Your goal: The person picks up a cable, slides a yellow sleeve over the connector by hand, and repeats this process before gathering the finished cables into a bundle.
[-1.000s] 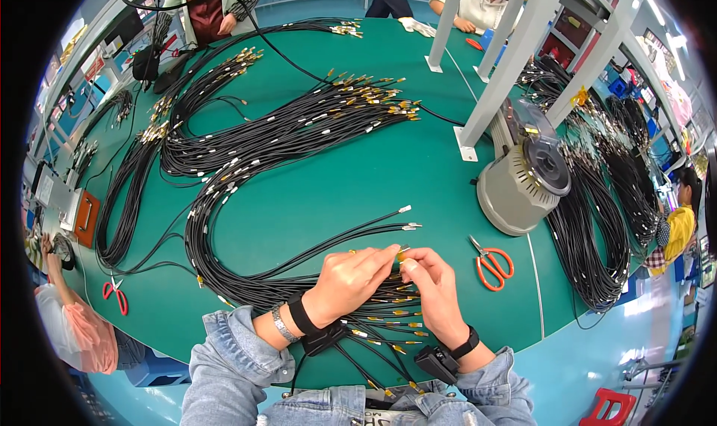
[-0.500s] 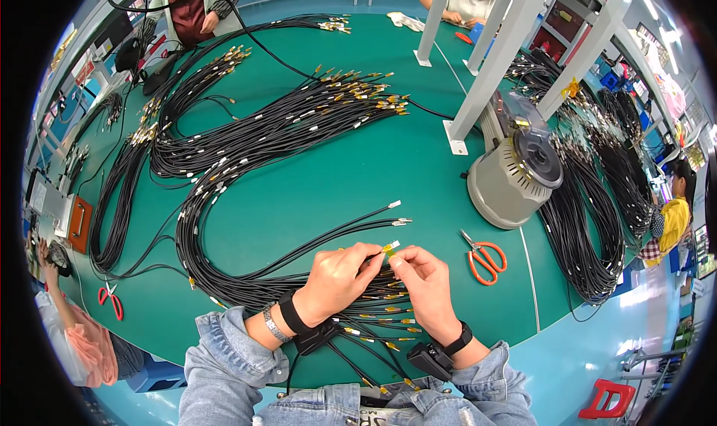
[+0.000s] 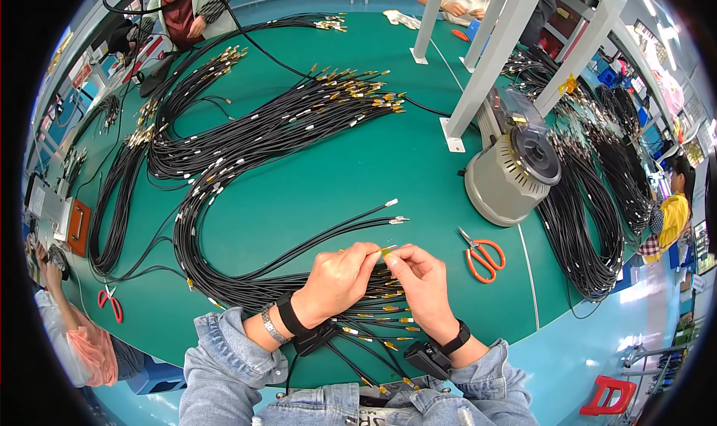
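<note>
Thumb and fingers pressed together, my left hand (image 3: pixel 336 279) pinches the end of a black cable. From the right, my right hand (image 3: pixel 423 283) closes on a small strip of yellow tape (image 3: pixel 387 251) at that end, and the fingertips of both hands nearly meet. Fingers cover most of the cable end. Below and between my hands lie several black cable ends with yellow-wrapped tips (image 3: pixel 394 309), part of a thick cable bundle (image 3: pixel 196 250) that curves away to the left. Two or three loose cables with white tips (image 3: pixel 398 220) stretch out just beyond my hands.
Orange-handled scissors (image 3: pixel 485 259) lie right of my hands, near a grey round tape dispenser (image 3: pixel 508 179) and white metal posts (image 3: pixel 489 67). Red-handled scissors (image 3: pixel 111 304) are at the left edge. More cable bundles (image 3: pixel 276 127) cover the green table (image 3: pixel 418 165). People sit around it.
The white tip that stuck up between my fingers has tilted down and shows less. My fingertips have drawn closer together around the yellow tape.
</note>
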Demonstrator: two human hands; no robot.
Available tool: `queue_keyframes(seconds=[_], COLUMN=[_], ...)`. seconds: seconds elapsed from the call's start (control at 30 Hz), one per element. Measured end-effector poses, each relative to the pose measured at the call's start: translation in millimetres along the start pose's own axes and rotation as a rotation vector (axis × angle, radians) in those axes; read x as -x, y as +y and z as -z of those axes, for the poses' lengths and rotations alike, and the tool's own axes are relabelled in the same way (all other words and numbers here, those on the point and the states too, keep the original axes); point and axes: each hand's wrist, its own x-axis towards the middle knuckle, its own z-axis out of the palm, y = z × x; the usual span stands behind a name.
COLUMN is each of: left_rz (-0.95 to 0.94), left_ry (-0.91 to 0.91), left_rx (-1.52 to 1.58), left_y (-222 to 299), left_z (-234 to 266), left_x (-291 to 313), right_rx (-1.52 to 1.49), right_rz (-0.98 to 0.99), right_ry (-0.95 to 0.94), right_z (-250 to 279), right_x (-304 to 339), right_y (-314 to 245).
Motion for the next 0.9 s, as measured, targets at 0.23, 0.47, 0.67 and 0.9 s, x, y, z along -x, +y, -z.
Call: queue_keyframes(seconds=[0.23,0.47,0.67,0.9], left_rz=[0.058,0.135,0.188,0.324], left_ry=[-0.059,-0.083,-0.091,-0.232], left_rx=[0.05,0.108,0.156,0.295], left_y=[1.8,0.1,0.2,4.5], left_z=[1.6,-0.3,-0.4,11.3], left_x=[0.5,1.9,1.2,-6.3], right_rx=[0.014,0.004,0.011,0.036], right_rz=[0.024,0.015,-0.021,0.023], right_ry=[-0.001,-0.004,-0.007,0.027], right_z=[1.1,0.3,2.4,2.9], right_x=[-1.2,-0.2,-0.3,-1.9], right_y=[4.3,2.7,3.8,9.6])
